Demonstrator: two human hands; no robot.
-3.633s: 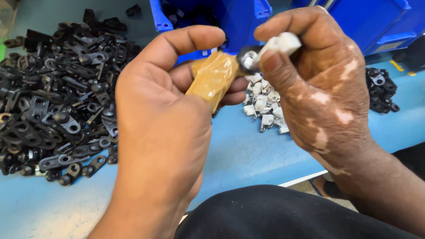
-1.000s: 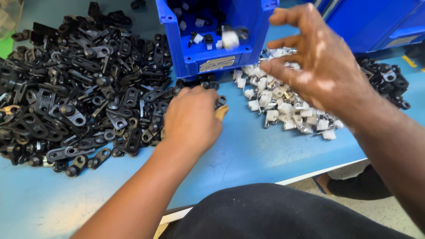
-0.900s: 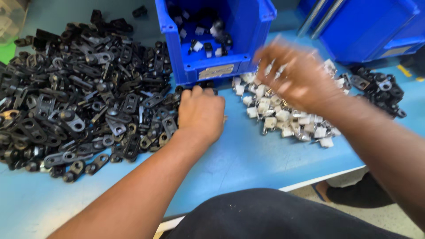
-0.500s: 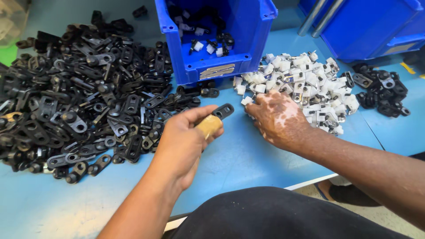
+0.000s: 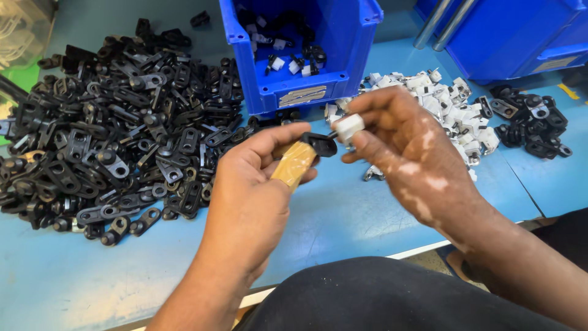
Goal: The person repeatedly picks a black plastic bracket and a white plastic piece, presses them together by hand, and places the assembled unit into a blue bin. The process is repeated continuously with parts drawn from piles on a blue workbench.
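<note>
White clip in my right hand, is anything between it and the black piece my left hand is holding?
Nothing visible. The white clip in the right hand sits right beside the black piece held by the left hand on a tan tool; the space between looks bare.

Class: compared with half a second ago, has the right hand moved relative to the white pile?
Yes. The right hand has lifted off the white pile, leftward toward the left hand, holding a white piece.
</note>
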